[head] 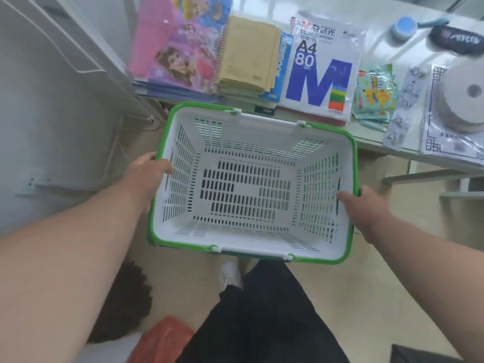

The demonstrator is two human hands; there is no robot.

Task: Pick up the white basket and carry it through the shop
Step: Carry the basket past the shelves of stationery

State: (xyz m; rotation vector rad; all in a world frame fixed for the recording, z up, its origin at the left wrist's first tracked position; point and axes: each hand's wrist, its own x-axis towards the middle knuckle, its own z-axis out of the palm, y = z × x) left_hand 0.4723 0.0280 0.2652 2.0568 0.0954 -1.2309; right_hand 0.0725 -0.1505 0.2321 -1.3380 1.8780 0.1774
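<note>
A white slotted plastic basket (262,142) with a green rim hangs in front of me above the floor, empty, its handles folded down along the rim. My left hand (149,174) grips the basket's left rim, thumb inside the wall. On the opposite side my right hand (364,208) clasps the right rim, fingers curled over the green edge. Both forearms reach in from the lower corners.
A glass counter (372,142) just beyond the basket carries pink children's books (178,45), brown notebooks (248,53), an A4 paper pack (322,66), sticker packs and a tape roll (463,103). A grey cabinet (52,113) stands left. A red bag (162,339) lies on the floor by my legs.
</note>
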